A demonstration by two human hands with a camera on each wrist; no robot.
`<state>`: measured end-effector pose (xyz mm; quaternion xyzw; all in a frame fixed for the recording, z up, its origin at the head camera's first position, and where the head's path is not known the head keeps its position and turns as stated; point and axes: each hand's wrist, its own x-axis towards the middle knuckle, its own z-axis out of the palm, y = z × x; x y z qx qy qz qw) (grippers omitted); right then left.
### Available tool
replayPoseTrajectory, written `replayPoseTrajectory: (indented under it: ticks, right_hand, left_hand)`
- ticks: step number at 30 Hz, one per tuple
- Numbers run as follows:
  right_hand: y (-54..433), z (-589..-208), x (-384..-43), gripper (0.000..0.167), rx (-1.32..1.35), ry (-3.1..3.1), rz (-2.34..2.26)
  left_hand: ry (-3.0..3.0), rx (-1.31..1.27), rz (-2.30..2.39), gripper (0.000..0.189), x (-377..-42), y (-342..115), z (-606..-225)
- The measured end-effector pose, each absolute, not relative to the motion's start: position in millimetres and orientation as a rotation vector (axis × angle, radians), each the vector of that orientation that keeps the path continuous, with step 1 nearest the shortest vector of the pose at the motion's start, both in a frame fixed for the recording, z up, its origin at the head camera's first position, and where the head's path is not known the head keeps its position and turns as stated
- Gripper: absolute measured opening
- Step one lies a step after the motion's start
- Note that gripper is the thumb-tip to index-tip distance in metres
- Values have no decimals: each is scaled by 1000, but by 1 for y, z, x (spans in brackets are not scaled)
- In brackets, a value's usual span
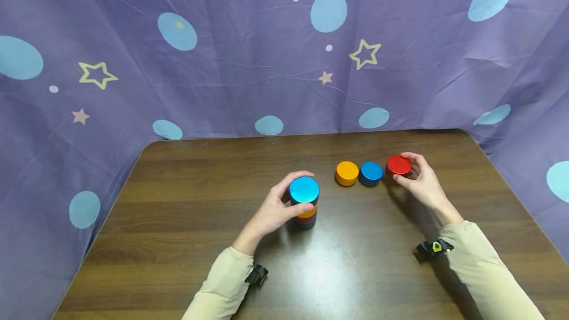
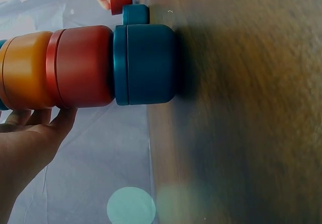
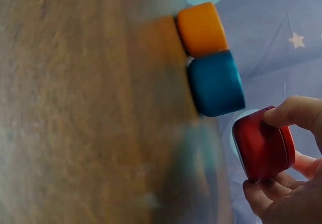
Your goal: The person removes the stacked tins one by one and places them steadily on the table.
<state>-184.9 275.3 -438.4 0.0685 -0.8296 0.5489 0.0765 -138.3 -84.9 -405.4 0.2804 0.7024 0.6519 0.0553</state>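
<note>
A stack of round tins stands in front of my left hand [image 1: 276, 207], with a bright blue tin [image 1: 304, 189] on top. Below it come an orange tin [image 2: 30, 69], a red tin [image 2: 83, 67] and a dark blue tin [image 2: 148, 64] at the bottom. My left thumb and fingers curl round the upper part of the stack from the left. Farther right, my right hand [image 1: 423, 184] pinches a separate red tin [image 3: 261, 144] by its sides. The right wrist view shows that tin raised off the table and slightly tilted.
Left of the held red tin, a small orange tin [image 1: 346, 174] and a small blue tin [image 1: 371, 174] sit side by side on the brown wooden table [image 1: 200, 201]. A purple patterned cloth [image 1: 240, 53] hangs behind the table's far edge.
</note>
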Motion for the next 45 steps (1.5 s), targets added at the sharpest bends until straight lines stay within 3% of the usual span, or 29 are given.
replayPoseTrajectory:
  ticks: [14, 45]
  right_hand:
    - [280, -454, -192, 61, 47, -2591, 1612]
    - [280, -460, -191, 65, 107, -2533, 1717]
  left_hand:
    - [2138, 814, 1964, 55, -135, -82, -397]
    - [2122, 870, 2000, 58, -140, -84, -406]
